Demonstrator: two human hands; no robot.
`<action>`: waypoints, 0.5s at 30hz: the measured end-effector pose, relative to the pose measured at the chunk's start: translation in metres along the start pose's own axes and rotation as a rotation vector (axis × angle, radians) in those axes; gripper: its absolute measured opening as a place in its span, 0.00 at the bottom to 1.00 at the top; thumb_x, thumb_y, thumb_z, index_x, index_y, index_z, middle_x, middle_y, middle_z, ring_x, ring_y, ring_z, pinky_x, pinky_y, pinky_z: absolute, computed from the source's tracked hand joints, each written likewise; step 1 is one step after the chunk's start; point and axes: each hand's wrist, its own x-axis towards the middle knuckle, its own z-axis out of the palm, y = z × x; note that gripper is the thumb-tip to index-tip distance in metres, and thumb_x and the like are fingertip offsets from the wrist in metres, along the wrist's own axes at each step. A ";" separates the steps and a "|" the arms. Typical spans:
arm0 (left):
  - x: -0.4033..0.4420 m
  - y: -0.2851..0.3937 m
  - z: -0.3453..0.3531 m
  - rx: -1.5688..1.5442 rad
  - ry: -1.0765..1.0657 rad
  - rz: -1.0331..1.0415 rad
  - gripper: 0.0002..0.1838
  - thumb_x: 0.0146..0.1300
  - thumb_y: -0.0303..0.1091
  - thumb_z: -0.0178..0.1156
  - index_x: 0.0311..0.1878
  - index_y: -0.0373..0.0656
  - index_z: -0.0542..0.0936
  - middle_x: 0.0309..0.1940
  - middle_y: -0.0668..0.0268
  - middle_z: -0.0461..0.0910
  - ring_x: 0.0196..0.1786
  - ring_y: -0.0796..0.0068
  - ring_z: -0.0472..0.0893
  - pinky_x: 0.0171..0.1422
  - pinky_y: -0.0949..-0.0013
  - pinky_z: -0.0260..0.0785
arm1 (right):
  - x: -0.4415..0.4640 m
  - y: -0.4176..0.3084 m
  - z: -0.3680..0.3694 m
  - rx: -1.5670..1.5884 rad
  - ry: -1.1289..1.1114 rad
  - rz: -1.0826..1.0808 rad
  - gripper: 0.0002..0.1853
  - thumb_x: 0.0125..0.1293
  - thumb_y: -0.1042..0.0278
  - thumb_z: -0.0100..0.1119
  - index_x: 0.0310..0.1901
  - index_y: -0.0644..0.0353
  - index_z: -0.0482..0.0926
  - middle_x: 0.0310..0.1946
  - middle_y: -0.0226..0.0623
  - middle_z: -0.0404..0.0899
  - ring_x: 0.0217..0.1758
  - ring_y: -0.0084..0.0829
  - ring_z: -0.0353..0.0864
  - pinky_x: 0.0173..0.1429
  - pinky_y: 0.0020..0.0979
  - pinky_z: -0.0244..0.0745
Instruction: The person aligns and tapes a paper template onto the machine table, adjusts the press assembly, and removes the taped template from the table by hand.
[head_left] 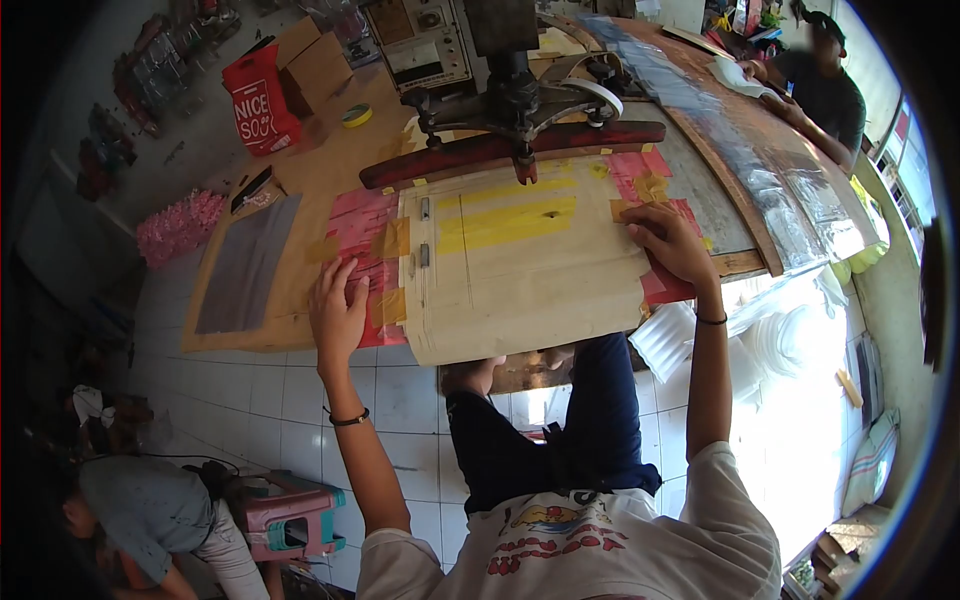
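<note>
A cream sheet (530, 290) with yellow strips and small metal pieces near its left edge lies under a dark press head (515, 120). Red sheeting (350, 225), fixed with brown tape, shows on both sides of it. My left hand (340, 305) rests on the red sheeting left of the cream sheet, fingers spread. At the sheet's right edge, my right hand (672, 243) lies over the tape and red material with its fingers bent; whether it pinches anything is hidden.
A grey sheet (247, 265), a red bag (260, 100), a cardboard box (312, 65) and a tape roll (357, 115) lie on the left. One person (825, 90) handles plastic at the upper right; another (150, 510) bends beside stools (290, 525) at the lower left.
</note>
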 end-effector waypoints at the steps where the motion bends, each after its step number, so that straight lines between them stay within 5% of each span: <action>1: 0.000 0.001 0.000 -0.006 0.002 0.000 0.21 0.71 0.46 0.58 0.63 0.50 0.79 0.67 0.58 0.74 0.71 0.51 0.69 0.76 0.52 0.57 | 0.000 0.001 0.000 -0.018 0.002 -0.006 0.14 0.68 0.66 0.62 0.51 0.63 0.84 0.42 0.40 0.82 0.47 0.37 0.80 0.53 0.35 0.74; 9: 0.007 -0.009 0.002 -0.027 -0.062 -0.003 0.24 0.70 0.52 0.58 0.62 0.49 0.81 0.66 0.54 0.74 0.69 0.48 0.69 0.77 0.52 0.55 | -0.003 0.000 0.002 0.107 0.003 0.111 0.14 0.69 0.63 0.61 0.52 0.60 0.85 0.44 0.41 0.84 0.51 0.40 0.81 0.58 0.37 0.73; 15: 0.014 0.042 -0.009 0.007 -0.113 -0.074 0.28 0.68 0.58 0.58 0.61 0.47 0.82 0.66 0.49 0.73 0.70 0.47 0.67 0.79 0.47 0.48 | 0.000 0.003 0.001 -0.081 0.033 -0.046 0.14 0.70 0.63 0.61 0.51 0.60 0.85 0.44 0.43 0.84 0.54 0.41 0.79 0.61 0.37 0.72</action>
